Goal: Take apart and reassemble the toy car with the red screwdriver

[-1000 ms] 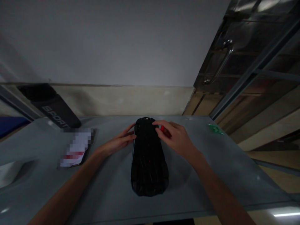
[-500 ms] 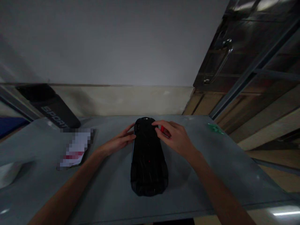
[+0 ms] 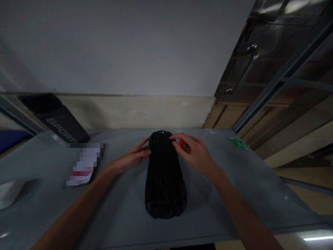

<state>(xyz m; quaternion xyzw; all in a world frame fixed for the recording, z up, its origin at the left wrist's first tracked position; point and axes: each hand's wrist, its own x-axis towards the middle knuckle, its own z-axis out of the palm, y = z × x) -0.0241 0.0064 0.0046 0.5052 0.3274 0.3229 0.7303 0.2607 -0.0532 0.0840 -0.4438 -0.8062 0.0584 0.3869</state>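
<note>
A black toy car (image 3: pixel 165 170) lies upside down on the grey table, its narrower end away from me. Along its far left side, my left hand (image 3: pixel 135 154) grips the edge with the thumb and fingers. My right hand (image 3: pixel 195 151) is at the far right edge, index fingertip and thumb resting near the car's underside. A small red object (image 3: pixel 181 142) sits in the curl of that hand; its kind is mostly hidden by the fingers.
A dark bottle marked SPORT (image 3: pixel 61 119) lies at the back left. Nearer me is a blurred-out flat item (image 3: pixel 85 163). A white rounded object (image 3: pixel 10 192) stands at the left edge, a green wrapper (image 3: pixel 239 143) at the right. A wall (image 3: pixel 140 113) borders the table's far side.
My right index finger and thumb have shifted very slightly at the car's far right edge. The left hand and the car stay in place.
</note>
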